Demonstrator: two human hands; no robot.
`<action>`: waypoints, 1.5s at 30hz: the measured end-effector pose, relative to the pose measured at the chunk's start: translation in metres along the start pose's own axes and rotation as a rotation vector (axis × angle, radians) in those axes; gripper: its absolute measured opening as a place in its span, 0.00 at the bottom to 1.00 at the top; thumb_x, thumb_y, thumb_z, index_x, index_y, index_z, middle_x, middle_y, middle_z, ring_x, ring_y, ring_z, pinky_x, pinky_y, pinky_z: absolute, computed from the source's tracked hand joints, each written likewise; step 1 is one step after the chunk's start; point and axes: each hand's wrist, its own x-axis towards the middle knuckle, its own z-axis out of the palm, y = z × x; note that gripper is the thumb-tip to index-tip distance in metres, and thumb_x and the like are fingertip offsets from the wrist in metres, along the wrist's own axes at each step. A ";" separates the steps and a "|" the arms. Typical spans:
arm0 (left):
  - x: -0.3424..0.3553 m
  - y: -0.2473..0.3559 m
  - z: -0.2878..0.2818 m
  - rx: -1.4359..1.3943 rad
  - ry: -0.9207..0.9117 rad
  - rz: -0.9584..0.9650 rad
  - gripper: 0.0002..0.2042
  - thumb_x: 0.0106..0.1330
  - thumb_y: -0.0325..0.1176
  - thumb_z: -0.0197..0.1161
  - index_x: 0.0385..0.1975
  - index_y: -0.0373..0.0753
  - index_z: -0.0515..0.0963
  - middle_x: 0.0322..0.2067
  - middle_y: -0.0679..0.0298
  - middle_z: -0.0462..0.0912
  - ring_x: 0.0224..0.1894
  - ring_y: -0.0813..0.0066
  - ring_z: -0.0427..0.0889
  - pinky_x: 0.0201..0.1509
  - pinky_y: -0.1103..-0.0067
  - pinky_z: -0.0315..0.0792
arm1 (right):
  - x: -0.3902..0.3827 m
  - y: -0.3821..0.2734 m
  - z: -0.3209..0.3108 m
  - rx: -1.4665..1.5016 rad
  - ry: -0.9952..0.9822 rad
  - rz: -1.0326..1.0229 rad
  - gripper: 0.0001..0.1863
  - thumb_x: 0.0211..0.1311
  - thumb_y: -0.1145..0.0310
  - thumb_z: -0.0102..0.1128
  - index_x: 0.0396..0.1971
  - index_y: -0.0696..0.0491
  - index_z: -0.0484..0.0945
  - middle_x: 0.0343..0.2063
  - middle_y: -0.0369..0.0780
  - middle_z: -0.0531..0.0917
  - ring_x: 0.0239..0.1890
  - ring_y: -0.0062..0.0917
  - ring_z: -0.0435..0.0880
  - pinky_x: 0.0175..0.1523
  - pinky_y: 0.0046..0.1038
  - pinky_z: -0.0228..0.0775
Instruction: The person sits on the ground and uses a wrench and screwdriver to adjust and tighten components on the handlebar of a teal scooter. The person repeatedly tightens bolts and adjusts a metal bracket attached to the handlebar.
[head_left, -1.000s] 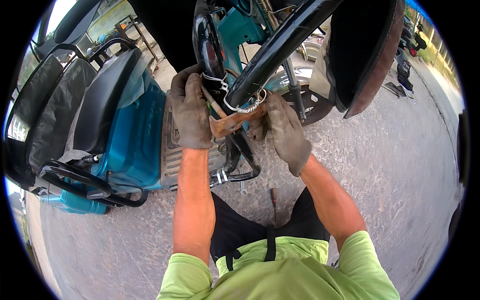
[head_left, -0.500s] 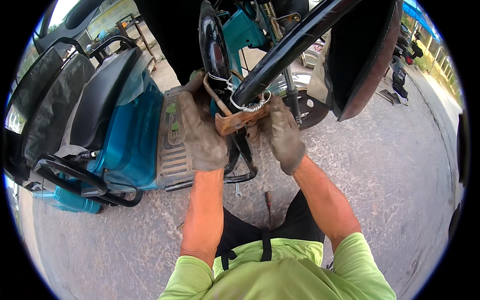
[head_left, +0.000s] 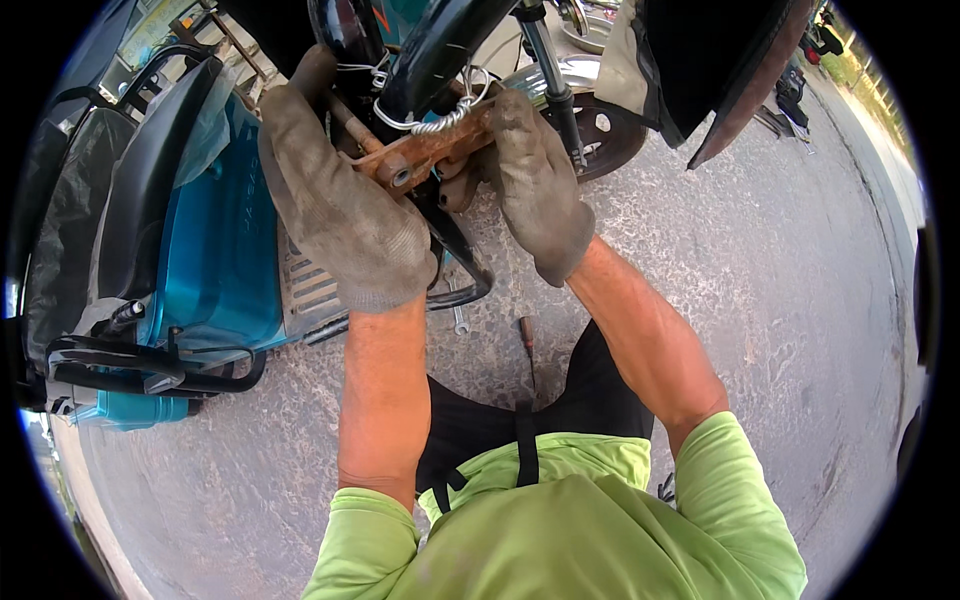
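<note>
Both my hands wear grey-brown work gloves and grip a rusty metal bracket [head_left: 428,150] from its two ends. My left hand [head_left: 345,200] is closed on its left end, beside a thin rusty rod. At the other end, my right hand [head_left: 535,175] has its fingers curled around the bracket; some fingertips are hidden behind it. The bracket sits against a thick black tube [head_left: 435,60] of a vehicle frame. Twisted silvery wire [head_left: 440,124] loops around that tube just above the bracket. A hole shows near the bracket's left end.
To the left stands a teal vehicle body [head_left: 222,230] with black padded seats [head_left: 150,190]. A screwdriver [head_left: 527,338] and a wrench [head_left: 460,318] lie on the concrete ground below my hands. A wheel [head_left: 610,140] and a dark panel [head_left: 715,70] are at the upper right.
The view has shifted, so my hands and the bracket sit higher and look larger. The bracket now slants more, its right end raised. Both hands keep their grip.
</note>
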 end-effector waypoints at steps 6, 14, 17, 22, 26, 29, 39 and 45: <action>-0.023 0.001 -0.006 -0.354 0.045 -0.398 0.37 0.82 0.66 0.45 0.70 0.36 0.70 0.60 0.53 0.80 0.65 0.64 0.80 0.75 0.63 0.74 | 0.005 0.010 -0.009 0.021 -0.079 -0.072 0.37 0.82 0.36 0.45 0.56 0.61 0.75 0.31 0.44 0.86 0.29 0.24 0.89 0.36 0.26 0.87; -0.108 -0.018 -0.048 -0.090 -0.058 -0.497 0.32 0.80 0.54 0.61 0.69 0.32 0.70 0.61 0.51 0.81 0.61 0.62 0.82 0.72 0.61 0.72 | 0.009 0.010 -0.025 0.027 -0.125 -0.117 0.38 0.80 0.33 0.47 0.53 0.61 0.76 0.26 0.40 0.82 0.26 0.22 0.86 0.33 0.26 0.82; -0.156 -0.010 -0.084 0.005 -0.148 -0.627 0.20 0.80 0.46 0.65 0.48 0.30 0.85 0.40 0.56 0.90 0.46 0.68 0.88 0.56 0.69 0.80 | 0.012 0.009 -0.027 0.036 -0.133 -0.118 0.39 0.79 0.32 0.47 0.51 0.61 0.76 0.24 0.39 0.81 0.25 0.21 0.85 0.32 0.26 0.81; -0.306 -0.036 -0.088 0.145 -0.793 -1.205 0.18 0.77 0.44 0.65 0.48 0.33 0.87 0.44 0.52 0.91 0.47 0.60 0.90 0.53 0.67 0.81 | 0.014 0.014 -0.025 0.043 -0.157 -0.110 0.40 0.78 0.31 0.48 0.49 0.60 0.76 0.22 0.37 0.78 0.24 0.20 0.83 0.30 0.25 0.78; -0.412 -0.124 -0.074 0.485 -1.175 -1.254 0.27 0.73 0.55 0.65 0.49 0.32 0.86 0.47 0.49 0.90 0.51 0.52 0.88 0.58 0.61 0.80 | 0.014 0.016 -0.025 0.034 -0.173 -0.106 0.40 0.77 0.29 0.49 0.48 0.60 0.76 0.19 0.36 0.76 0.22 0.19 0.81 0.29 0.25 0.76; -0.466 -0.181 -0.052 0.746 -1.159 -1.220 0.30 0.71 0.60 0.63 0.53 0.34 0.84 0.53 0.43 0.88 0.59 0.41 0.84 0.64 0.54 0.77 | 0.015 0.012 -0.025 0.003 -0.188 -0.094 0.41 0.76 0.28 0.49 0.47 0.60 0.77 0.17 0.35 0.75 0.21 0.18 0.80 0.28 0.25 0.74; -0.594 -0.271 -0.039 1.023 -1.359 -1.014 0.26 0.72 0.50 0.58 0.65 0.43 0.80 0.62 0.50 0.85 0.64 0.55 0.83 0.67 0.60 0.75 | 0.015 0.003 -0.028 -0.111 -0.212 0.081 0.42 0.77 0.26 0.40 0.46 0.57 0.74 0.22 0.37 0.79 0.23 0.18 0.77 0.31 0.24 0.69; -0.580 -0.264 -0.033 0.854 -1.053 -1.402 0.30 0.66 0.51 0.66 0.65 0.39 0.79 0.63 0.48 0.82 0.66 0.51 0.81 0.69 0.62 0.75 | 0.012 0.002 -0.032 -0.156 -0.246 0.038 0.41 0.77 0.26 0.37 0.46 0.55 0.74 0.24 0.38 0.80 0.24 0.19 0.78 0.32 0.25 0.71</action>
